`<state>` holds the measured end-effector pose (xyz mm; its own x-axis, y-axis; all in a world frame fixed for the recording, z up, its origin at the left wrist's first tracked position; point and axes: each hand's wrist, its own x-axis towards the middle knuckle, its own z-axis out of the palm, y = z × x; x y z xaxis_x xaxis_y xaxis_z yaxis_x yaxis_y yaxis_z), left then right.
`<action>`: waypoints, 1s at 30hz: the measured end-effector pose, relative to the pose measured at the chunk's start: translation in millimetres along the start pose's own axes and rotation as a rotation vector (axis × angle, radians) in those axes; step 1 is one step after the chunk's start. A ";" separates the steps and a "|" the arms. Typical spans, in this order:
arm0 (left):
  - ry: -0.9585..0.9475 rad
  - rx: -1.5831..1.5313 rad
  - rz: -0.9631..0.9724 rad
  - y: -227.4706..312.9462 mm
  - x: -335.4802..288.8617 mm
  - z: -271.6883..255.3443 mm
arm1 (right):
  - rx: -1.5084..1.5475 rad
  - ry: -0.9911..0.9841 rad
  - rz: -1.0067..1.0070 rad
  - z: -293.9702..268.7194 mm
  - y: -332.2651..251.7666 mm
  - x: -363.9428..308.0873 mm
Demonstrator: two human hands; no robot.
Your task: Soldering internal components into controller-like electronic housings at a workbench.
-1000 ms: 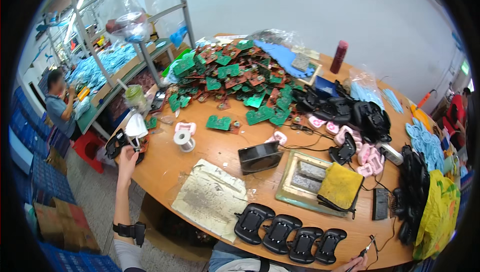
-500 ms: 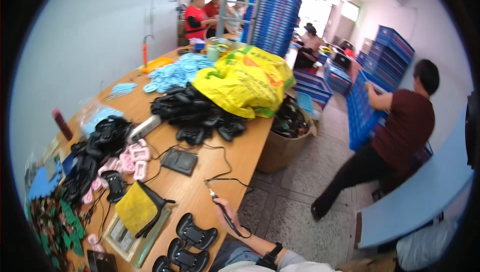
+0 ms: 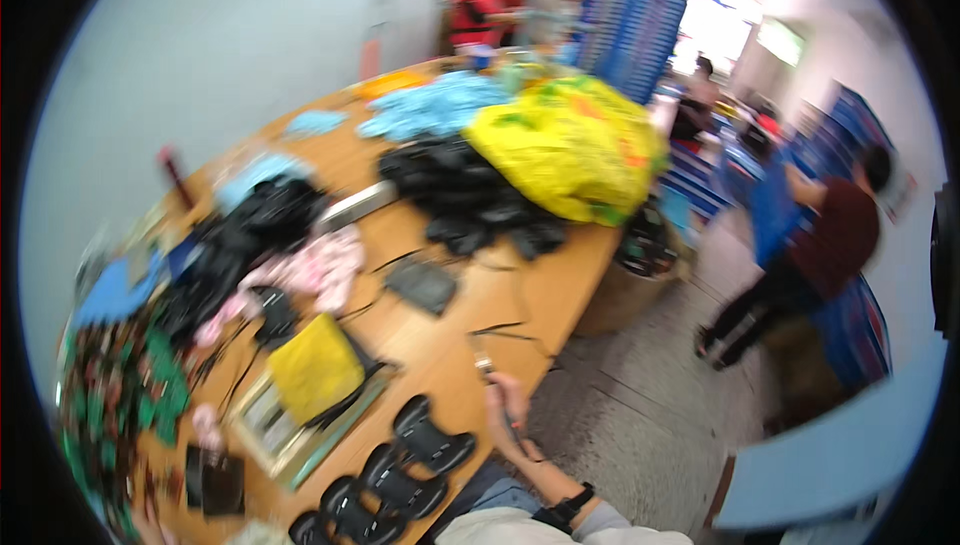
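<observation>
Near the side edge of the table (image 3: 545, 295), the right hand (image 3: 505, 413) has its fingers wrapped round the iron (image 3: 486, 367), a thin tool with a bright metal tip. The iron is up over the wood, with its tip pointing away from the person. A black band (image 3: 572, 505) goes round the right wrist. At the bottom left, a small blur (image 3: 150, 525) may be the left hand, but I cannot tell how its fingers are. Just beside the right hand, four black shells (image 3: 432, 437) sit in a slanting row, and the last one is partly cut off. Past them, a yellow cloth (image 3: 315, 370) lies on a pale tray (image 3: 300, 465), and a dark screen (image 3: 215, 480) stands near the tray. A flat black box (image 3: 422, 287) lies farther up, with wires near it. Pink parts (image 3: 335, 263) lie in a heap, and green boards (image 3: 160, 385) are piled at the far left. A big yellow bag (image 3: 565, 150) sits against a black pile (image 3: 470, 185), with blue straps (image 3: 435, 105) behind. Off to the right, a person (image 3: 835, 235) in a dark red top holds a blue crate (image 3: 775, 215).
</observation>
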<state>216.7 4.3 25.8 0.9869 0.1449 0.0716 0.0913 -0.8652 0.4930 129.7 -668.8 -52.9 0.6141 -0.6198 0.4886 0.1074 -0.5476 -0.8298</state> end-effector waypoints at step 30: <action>-0.041 0.054 0.197 134.6 -227.7 64.2 | 0.077 -0.066 -0.011 -4.8 -9.5 -5.1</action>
<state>12.8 -175.9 20.1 0.9908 -0.0483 0.1261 -0.0980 -0.8996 0.4255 121.7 -663.2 -46.2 0.6625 -0.5739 0.4813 0.1732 -0.5078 -0.8439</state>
